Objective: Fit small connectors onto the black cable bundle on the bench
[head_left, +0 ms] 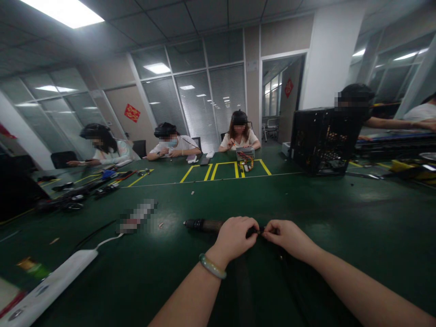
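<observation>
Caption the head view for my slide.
Left hand and right hand pinch a small dark item near a cylindrical tool on a green table.

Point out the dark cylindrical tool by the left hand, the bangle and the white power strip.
Dark cylindrical tool (206,225): head view, on the visible barrel.
Bangle (211,268): head view, on the band's near side.
White power strip (60,280): head view, on its upper face.

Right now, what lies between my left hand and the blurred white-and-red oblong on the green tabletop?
The head view shows the silver-tipped end of a dark cylindrical tool sticking out past your left hand, then a small pale scrap.
</observation>
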{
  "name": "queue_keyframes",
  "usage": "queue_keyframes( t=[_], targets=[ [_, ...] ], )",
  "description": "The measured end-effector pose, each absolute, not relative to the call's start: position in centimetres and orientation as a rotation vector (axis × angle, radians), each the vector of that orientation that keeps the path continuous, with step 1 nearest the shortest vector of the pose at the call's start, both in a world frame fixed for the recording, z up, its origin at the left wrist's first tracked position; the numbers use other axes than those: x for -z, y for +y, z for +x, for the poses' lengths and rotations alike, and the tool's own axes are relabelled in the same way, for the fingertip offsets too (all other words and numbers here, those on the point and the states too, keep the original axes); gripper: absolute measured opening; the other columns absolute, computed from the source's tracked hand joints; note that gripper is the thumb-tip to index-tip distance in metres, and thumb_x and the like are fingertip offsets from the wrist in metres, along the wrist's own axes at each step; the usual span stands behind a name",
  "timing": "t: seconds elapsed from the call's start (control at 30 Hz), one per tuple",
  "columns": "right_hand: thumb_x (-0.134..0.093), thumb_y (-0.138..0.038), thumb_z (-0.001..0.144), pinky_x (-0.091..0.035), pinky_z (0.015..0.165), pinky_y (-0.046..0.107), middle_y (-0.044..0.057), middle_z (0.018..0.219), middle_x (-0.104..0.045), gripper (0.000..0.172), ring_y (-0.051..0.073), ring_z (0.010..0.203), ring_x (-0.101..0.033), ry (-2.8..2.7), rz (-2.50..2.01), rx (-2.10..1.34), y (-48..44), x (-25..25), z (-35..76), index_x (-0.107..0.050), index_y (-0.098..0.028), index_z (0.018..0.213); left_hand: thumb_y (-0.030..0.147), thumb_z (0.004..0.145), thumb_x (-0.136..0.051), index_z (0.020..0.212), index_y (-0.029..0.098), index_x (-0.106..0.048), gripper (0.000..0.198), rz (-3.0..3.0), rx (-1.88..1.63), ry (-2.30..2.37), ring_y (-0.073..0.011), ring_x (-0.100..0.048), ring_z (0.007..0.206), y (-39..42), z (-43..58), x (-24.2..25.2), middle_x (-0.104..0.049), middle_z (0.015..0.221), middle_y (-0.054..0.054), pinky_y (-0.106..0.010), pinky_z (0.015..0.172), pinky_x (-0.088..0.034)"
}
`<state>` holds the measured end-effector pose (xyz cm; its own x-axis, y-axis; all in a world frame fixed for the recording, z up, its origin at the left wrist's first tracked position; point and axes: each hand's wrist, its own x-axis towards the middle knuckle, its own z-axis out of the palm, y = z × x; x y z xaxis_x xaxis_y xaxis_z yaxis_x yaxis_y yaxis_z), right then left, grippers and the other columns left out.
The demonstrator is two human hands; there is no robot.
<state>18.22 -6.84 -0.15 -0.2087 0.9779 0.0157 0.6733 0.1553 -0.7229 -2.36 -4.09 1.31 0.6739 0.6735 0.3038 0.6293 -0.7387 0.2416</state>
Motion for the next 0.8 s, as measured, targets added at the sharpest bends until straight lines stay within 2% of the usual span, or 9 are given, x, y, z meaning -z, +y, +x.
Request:
queue_keyframes(
  t=[0.6, 0.8],
  targets=[
    [-0.060, -0.034, 0.085, -0.042, 0.060, 0.023, 0.000, 0.081, -0.071, 0.014, 0.017, 0.073, -0.064, -1.956, -1.558, -0.828, -6.74, 0.38, 18.42, -0.070, -0.023, 0.086, 0.026, 0.084, -0.056, 0.097, 0.024, -0.060, 0.014, 2.750, -0.577, 1.095, -0.0168, -0.058, 0.089, -4.23, -2.28, -1.46, -0.064, 0.095, 0.002, -0.032, 0.083, -0.042],
    [-0.061, -0.034, 0.084, -0.040, 0.058, 0.023, -0.001, 0.077, -0.070, 0.014, 0.017, 0.070, -0.064, -1.962, -1.541, -0.794, -6.58, 0.68, 18.44, -0.069, -0.022, 0.084, 0.026, 0.083, -0.058, 0.096, 0.024, -0.061, 0.014, 2.747, -0.628, 1.059, -0.0174, -0.057, 0.088, -4.00, -2.34, -1.15, -0.064, 0.093, 0.002, -0.032, 0.083, -0.042]
  ],
)
